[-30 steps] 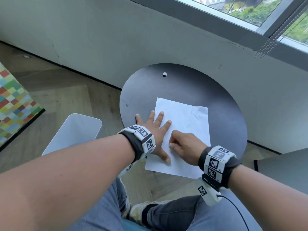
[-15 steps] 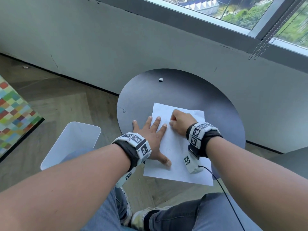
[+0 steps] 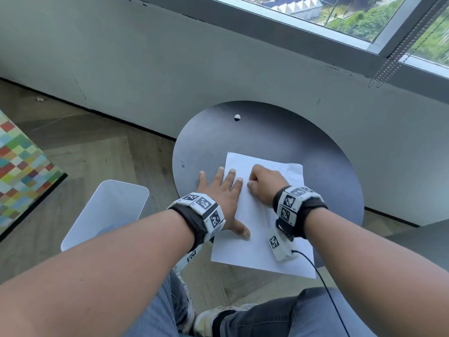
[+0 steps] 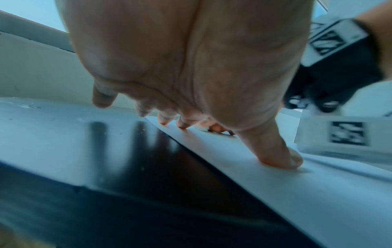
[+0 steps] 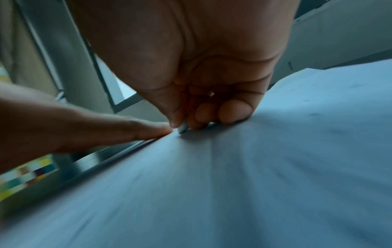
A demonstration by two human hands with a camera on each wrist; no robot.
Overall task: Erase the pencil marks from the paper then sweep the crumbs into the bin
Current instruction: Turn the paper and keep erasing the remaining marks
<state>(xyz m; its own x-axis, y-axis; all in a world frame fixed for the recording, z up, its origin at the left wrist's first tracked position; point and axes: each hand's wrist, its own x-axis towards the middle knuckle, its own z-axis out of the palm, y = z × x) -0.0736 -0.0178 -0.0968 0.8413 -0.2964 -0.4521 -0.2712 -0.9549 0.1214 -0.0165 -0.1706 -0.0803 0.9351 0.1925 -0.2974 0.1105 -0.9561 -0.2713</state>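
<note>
Since a second ago the right hand point(image 3: 263, 184) has travelled from the near part of the paper point(image 3: 255, 246) up to its far part, and now sits close to where it was half a second back. The left hand point(image 3: 222, 198) has stayed flat in the same spot.

The right hand is curled into a loose fist, knuckles up, its thumb and fingers pinching a small pale eraser point(image 5: 183, 128) whose tip touches the sheet. In the right wrist view the curled fingers point(image 5: 234, 110) rest on the paper just beside the eraser.

The left hand is spread wide with straight fingers, pressing down across the paper's left edge: the thumb point(image 4: 275, 151) and two fingertips lie on the sheet, the outer fingers on the dark round table point(image 3: 279, 132). Its forefinger tip lies just beside the eraser.

The paper lies on the near side of the table, its near edge overhanging the rim. A small white lump point(image 3: 237, 117) sits well apart near the table's far edge. A white bin point(image 3: 107, 215) stands on the wooden floor to the left of the table, beside the left forearm. The right wrist band and its cable cover part of the sheet.
</note>
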